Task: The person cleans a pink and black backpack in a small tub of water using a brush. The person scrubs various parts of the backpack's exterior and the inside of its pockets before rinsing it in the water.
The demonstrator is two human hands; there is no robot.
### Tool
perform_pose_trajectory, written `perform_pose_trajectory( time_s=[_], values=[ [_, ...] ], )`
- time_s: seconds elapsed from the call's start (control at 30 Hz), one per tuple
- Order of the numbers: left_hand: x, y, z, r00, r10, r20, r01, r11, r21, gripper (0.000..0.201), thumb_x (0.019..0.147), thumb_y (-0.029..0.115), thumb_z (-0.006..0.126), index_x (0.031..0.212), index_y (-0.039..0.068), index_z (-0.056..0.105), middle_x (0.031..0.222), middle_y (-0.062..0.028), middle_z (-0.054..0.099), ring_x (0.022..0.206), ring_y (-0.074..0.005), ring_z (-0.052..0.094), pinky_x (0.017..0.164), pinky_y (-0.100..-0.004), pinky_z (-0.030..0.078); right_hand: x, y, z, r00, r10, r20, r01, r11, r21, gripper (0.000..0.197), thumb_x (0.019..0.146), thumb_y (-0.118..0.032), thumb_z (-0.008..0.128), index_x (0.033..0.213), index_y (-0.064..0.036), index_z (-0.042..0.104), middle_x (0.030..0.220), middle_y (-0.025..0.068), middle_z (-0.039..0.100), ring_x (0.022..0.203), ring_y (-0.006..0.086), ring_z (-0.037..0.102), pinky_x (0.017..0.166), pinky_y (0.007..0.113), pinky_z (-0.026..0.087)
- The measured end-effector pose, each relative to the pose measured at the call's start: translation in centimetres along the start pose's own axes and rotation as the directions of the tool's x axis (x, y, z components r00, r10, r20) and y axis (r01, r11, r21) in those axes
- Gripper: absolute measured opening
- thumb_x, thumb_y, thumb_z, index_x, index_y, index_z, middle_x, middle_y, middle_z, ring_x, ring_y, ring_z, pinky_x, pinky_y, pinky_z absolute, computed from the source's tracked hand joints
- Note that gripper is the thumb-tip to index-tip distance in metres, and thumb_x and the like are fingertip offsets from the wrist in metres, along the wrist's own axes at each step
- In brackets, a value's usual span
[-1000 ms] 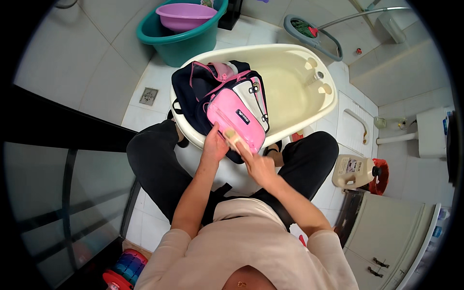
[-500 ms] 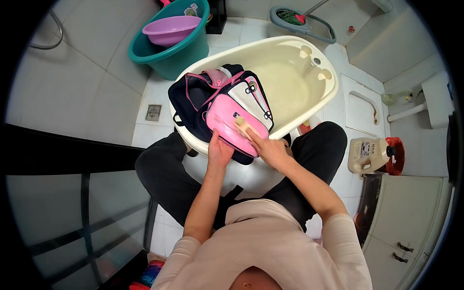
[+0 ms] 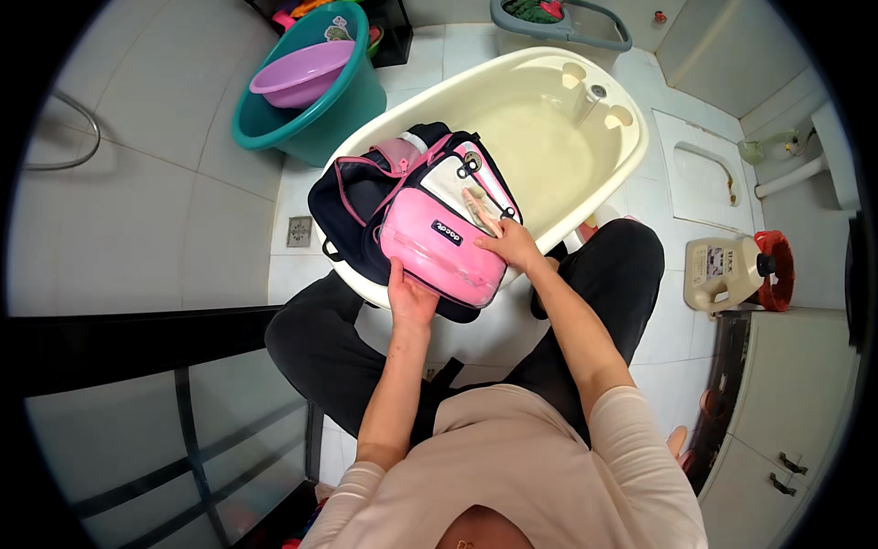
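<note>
White-tiled bathroom floor fills the head view, w/ a cream plastic tub [image 3: 585,137] running from centre to upper right and a dark glass panel at lower left. Backpack [image 3: 416,215], navy w/ pink trim and a glossy pink front pocket, sits draped over the tub's near rim, centre frame, just above the person's knees.

Left hand [image 3: 409,297] cups the pocket's lower edge, grip closed on the backpack from below. Right hand [image 3: 508,242] lies on the pocket's upper right w/ a pale brush [image 3: 479,209] under the fingers, grip narrow around it.

Handling, my read: soft fabric body, will sag and fold; the pink pocket looks stiffer and slick, prob slippery if wet. Likely fairly light unless soaked. Best hold = the rim of the pocket or the straps, not the shiny face.

Upper left: teal bucket [image 3: 306,101] w/ a lilac basin [image 3: 302,73] nested inside. Right edge: beige jug [image 3: 727,273] w/ red cap.

Vs half a sec ago: brush has moved up the pocket toward the white panel, left hand slid lower along the edge; tub and bag sit more centred as the head shifted.
</note>
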State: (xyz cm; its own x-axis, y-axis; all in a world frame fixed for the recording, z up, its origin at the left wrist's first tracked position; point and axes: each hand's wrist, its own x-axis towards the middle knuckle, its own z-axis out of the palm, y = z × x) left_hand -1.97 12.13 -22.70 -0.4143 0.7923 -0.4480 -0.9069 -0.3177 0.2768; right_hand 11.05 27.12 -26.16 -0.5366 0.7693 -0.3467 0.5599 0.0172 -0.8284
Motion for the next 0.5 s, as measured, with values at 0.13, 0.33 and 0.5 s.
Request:
perform_pose_trajectory(
  time_s=[0.13,0.33,0.5],
  values=[
    [0.5,-0.7,0.8,0.998,-0.034,0.056,0.031,0.998,0.056,0.044,0.084,0.029,0.045,0.119,0.003,0.037,0.119,-0.0104,0.044,0.111,-0.0254,0.039,0.095,-0.04,0.029,2.0,2.4,0.7,0.978,0.057,0.202,-0.085,0.987,0.135,0.028,0.062,-0.022,0.069,0.072,0.0008,0.056,0.057,0.004,0.052,0.044,0.0108,0.046,0.041,0.026,0.037],
    [1.6,-1.3,3.8,0.985,-0.035,-0.171,0.113,0.875,0.471,0.032,0.076,0.015,0.057,0.101,-0.004,0.05,0.094,-0.0122,0.056,0.085,-0.0219,0.055,0.078,-0.0334,0.045,-0.6,-1.6,1.0,0.97,0.098,0.223,-0.16,0.946,0.281,0.018,0.066,-0.016,0.064,0.07,-0.0015,0.054,0.053,0.0022,0.05,0.041,0.0082,0.044,0.036,0.022,0.033],
    [2.5,3.1,5.1,0.958,0.023,-0.287,0.158,0.791,0.591,0.025,0.071,0.001,0.057,0.094,-0.008,0.052,0.085,-0.0151,0.058,0.072,-0.0234,0.059,0.065,-0.0336,0.05,-2.1,-5.1,1.2,0.982,-0.001,0.187,-0.071,0.924,0.375,0.024,0.068,-0.02,0.062,0.074,0.0023,0.055,0.055,0.0055,0.052,0.046,0.0124,0.05,0.041,0.027,0.039]
  ],
)
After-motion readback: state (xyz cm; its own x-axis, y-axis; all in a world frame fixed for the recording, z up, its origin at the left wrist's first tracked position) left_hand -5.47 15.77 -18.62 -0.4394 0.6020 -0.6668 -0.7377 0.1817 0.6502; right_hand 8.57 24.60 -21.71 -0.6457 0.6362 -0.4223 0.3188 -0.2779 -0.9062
